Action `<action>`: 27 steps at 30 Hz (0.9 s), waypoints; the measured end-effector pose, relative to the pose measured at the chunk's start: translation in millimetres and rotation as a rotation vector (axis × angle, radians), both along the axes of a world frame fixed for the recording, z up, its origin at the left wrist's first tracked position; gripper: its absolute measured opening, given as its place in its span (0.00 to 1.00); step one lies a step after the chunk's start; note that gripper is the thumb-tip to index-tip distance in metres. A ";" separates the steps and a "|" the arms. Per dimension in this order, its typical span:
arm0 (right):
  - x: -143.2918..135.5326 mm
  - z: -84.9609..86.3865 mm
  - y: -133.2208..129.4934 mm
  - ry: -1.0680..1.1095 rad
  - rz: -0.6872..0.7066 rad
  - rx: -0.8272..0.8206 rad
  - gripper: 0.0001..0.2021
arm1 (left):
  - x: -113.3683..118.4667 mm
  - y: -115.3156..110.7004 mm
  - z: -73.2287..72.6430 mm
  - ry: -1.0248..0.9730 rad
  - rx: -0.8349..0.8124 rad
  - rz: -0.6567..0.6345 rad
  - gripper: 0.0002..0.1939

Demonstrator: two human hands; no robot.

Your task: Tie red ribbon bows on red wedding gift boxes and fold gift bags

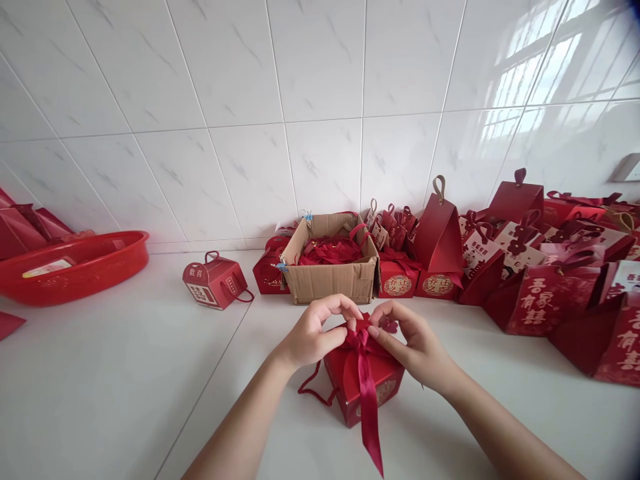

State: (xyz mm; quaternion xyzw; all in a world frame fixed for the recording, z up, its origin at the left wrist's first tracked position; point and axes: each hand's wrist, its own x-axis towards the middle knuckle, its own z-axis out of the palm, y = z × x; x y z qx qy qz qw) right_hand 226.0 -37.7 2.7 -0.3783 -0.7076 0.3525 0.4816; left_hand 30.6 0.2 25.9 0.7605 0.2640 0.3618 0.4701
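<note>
Pinching ribbon [369, 400] atop the gift box [393, 367] with left hand [313, 333] and right hand [420, 343], possibly risking slippage through any uneven tension.

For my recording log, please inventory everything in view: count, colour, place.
Gift box: one, red, between the hands
Ribbon: one, crimson, across the gift box
Cord: one, red, left of gift box
Carton: one, brown, behind
Loose ribbons: uncountable, red, inside carton
Clips: two, blue, carton's left side
Handled box: one, red-white, left of carton
Basin: one, red, far left
Packages: many, mostly red, beside carton and behind basin
Fixture: one, white, wall's right
Counter: one, white, underneath
Tiles: many, white, behind
Left hand, right hand: one each, fingers pinching ribbon
</note>
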 end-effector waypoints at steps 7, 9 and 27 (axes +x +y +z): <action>6.2 -3.6 4.5 -0.156 0.040 0.256 0.12 | 0.8 0.1 -0.7 0.023 0.025 0.032 0.13; 8.8 -5.2 5.4 -0.199 0.051 0.298 0.16 | 1.0 -0.1 -0.1 0.030 0.026 0.042 0.13; 11.1 -6.1 5.4 -0.194 0.056 0.269 0.17 | 5.3 -4.9 2.3 0.106 0.075 0.093 0.03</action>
